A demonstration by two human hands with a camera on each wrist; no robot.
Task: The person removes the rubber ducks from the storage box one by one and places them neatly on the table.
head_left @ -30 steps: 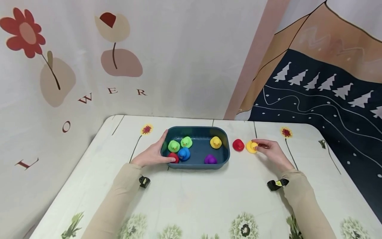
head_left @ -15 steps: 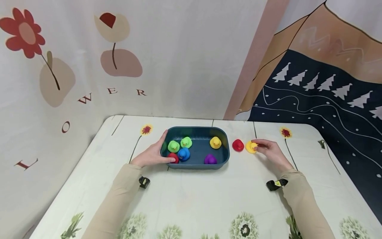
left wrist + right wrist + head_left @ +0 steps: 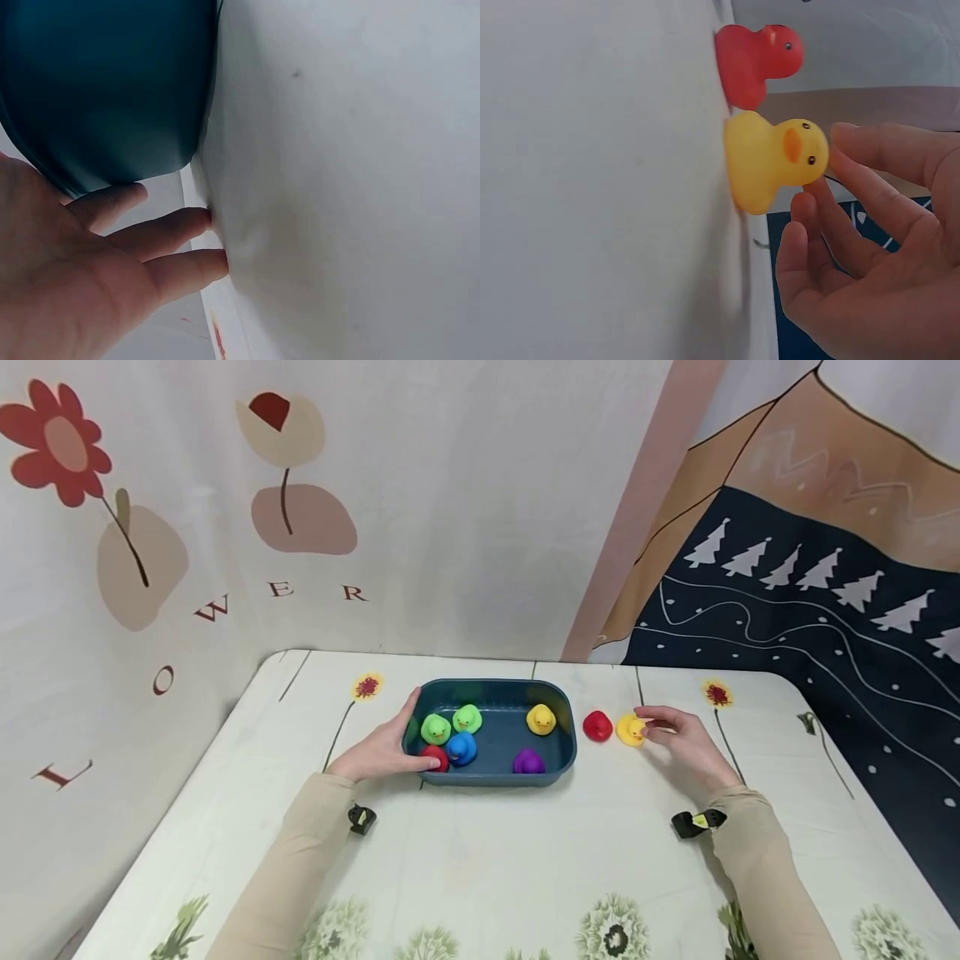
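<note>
My left hand [image 3: 378,752] holds the left end of a dark blue tub [image 3: 491,779], thumb over the front rim and fingers along the outside. Inside the tub, two green rubber ducks [image 3: 436,729], a blue duck [image 3: 461,748] and a red duck [image 3: 432,757], partly under the thumb, cluster at left. A yellow duck [image 3: 541,719] and a purple duck [image 3: 528,762] sit at right. Outside, another yellow duck [image 3: 757,161] stands on the table beside a red duck [image 3: 746,64]. My right hand [image 3: 686,743] has loosely bent fingers right at this yellow duck's head.
A pale flower-printed cloth [image 3: 480,868] covers the table. Behind it hangs a printed curtain [image 3: 465,527], with a dark tree-patterned part [image 3: 787,585] at right. Small black cameras sit on both wrists.
My right fingers have lifted and loosened slightly at the yellow duck, which stays in place. The left hand and tub keep their positions, with a slight shift of the whole view.
</note>
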